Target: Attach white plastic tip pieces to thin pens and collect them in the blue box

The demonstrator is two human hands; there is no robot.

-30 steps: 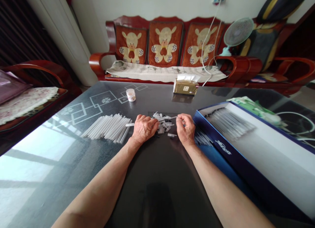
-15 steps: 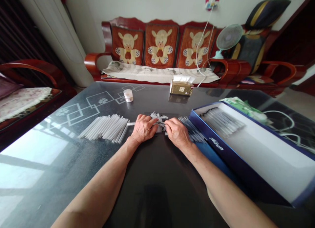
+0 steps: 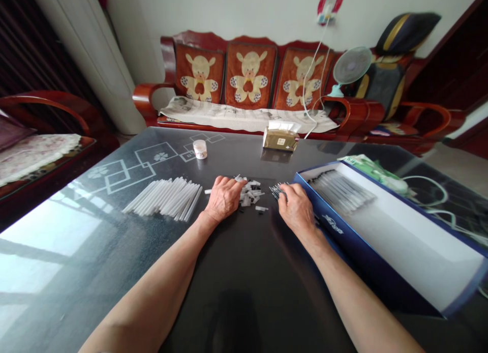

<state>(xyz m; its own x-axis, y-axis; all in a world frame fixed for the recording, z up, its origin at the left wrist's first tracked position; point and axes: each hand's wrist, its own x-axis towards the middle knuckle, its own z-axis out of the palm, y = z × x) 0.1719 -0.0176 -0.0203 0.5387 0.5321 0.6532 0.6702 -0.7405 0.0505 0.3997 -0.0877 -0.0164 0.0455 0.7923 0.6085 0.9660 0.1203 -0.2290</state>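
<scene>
My left hand [image 3: 224, 199] is closed around a white pen barrel [image 3: 208, 192], whose end pokes out on the left; the rest is covered by the fingers. Just right of it lies a loose pile of small white and black pen parts [image 3: 251, 193]. My right hand [image 3: 296, 205] has its fingers curled down onto the thin pen refills [image 3: 275, 191] beside the blue box, pinching at their tips; the palm hides most of the bundle. A row of white pen barrels [image 3: 165, 198] rests on the table left of my left hand.
The open blue box [image 3: 385, 261] on the right contains a row of clear pens [image 3: 341, 190]. Behind it lie a green packet [image 3: 375, 172] and white cables. A small white tub [image 3: 200, 149] and a tissue box [image 3: 281, 139] stand farther back on the dark table [image 3: 229, 292].
My right hand has moved right, from beside the left hand over the small parts to the refills near the box. The left hand stays nearly in place with the barrel.
</scene>
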